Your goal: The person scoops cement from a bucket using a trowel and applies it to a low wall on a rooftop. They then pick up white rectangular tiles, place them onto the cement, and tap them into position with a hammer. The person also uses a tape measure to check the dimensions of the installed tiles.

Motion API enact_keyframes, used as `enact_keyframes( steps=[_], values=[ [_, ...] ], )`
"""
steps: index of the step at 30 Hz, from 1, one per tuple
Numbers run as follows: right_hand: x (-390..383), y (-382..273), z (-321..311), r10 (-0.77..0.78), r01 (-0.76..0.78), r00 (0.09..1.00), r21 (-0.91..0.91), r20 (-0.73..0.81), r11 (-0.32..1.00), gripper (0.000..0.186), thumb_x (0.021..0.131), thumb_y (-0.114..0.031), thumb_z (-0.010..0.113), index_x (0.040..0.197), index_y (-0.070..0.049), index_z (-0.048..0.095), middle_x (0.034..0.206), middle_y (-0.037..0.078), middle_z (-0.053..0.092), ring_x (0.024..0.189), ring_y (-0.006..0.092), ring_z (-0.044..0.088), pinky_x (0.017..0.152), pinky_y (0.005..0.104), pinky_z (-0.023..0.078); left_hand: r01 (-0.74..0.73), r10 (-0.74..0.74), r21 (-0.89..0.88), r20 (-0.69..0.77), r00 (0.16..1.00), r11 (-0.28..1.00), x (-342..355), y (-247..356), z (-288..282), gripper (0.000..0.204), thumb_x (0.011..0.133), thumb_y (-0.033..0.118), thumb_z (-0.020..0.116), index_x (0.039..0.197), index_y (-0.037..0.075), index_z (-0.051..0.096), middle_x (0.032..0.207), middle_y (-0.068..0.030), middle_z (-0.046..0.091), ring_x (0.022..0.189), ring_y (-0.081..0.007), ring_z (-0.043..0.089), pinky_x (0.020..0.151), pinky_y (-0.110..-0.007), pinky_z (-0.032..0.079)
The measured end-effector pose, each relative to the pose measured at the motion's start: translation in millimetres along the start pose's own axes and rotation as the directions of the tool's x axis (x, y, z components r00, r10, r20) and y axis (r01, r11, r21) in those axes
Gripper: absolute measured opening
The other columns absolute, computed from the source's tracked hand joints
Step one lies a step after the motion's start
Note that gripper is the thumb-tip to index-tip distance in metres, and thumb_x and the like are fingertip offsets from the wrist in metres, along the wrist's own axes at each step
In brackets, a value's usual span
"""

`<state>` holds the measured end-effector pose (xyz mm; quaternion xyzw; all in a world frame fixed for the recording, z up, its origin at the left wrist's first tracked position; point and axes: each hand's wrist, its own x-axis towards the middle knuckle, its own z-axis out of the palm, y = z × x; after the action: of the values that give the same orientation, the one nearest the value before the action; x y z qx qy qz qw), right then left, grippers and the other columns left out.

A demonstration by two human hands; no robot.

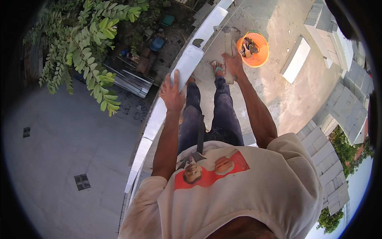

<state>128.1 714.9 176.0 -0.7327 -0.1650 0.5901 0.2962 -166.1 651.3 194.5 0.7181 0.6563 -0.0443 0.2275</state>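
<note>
My left hand rests on top of a low wall of white blocks, its fingers spread along the block's edge. In my right hand is a hammer, gripped by its thick, pale handle. The hammer's dark head points away from me, above the floor beside the wall. Just right of it stands an orange bucket with dark tools or scraps inside, too jumbled to name. A dark chip or gap shows on the wall top beyond my left hand.
A loose white block lies on the concrete floor at right. Stacked grey-white blocks line the far right. Left of the wall is a drop to a lower grey surface. Leafy branches hang at upper left. My sandaled foot is near the hammer.
</note>
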Motion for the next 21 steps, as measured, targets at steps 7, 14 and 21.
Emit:
enact_keyframes(
  steps=[7,14,21],
  values=[
    [30.7,-12.9,-7.2,-0.02,0.124,0.963,-0.377,0.27,0.918,0.08,0.094,-0.014,0.068,0.167,-0.013,0.032,0.071,0.007,0.063,0.051,0.0184,0.061,0.049,0.0387,0.053,0.018,-0.018,0.009,0.016,1.0,1.0,0.1,-0.8,-2.2,0.109,0.075,0.005,0.085,0.167,0.031,0.031,0.158,-0.0114,0.039,0.139,-0.0392,0.048,0.106,-0.063,0.04],
    [41.0,-4.5,-19.2,0.04,0.103,0.916,-0.33,0.399,0.938,0.082,0.094,-0.016,0.069,0.167,-0.01,0.032,0.072,0.005,0.064,0.051,0.0176,0.06,0.05,0.0374,0.052,0.028,-0.028,0.011,0.029,0.999,1.0,2.6,4.4,1.4,0.107,0.076,0.007,0.084,0.167,0.031,0.033,0.157,-0.0128,0.04,0.138,-0.0417,0.048,0.107,-0.064,0.04],
    [36.9,-9.8,-42.8,0.092,0.064,0.935,-0.417,0.342,0.907,0.085,0.097,-0.017,0.07,0.169,-0.009,0.025,0.075,0.004,0.06,0.055,0.0156,0.061,0.045,0.0347,0.051,0.019,-0.019,-0.045,-0.003,1.0,0.999,5.7,14.2,15.2,0.111,0.074,0.0,0.084,0.166,0.034,0.034,0.158,-0.0106,0.039,0.14,-0.0377,0.046,0.108,-0.061,0.036]
  ],
)
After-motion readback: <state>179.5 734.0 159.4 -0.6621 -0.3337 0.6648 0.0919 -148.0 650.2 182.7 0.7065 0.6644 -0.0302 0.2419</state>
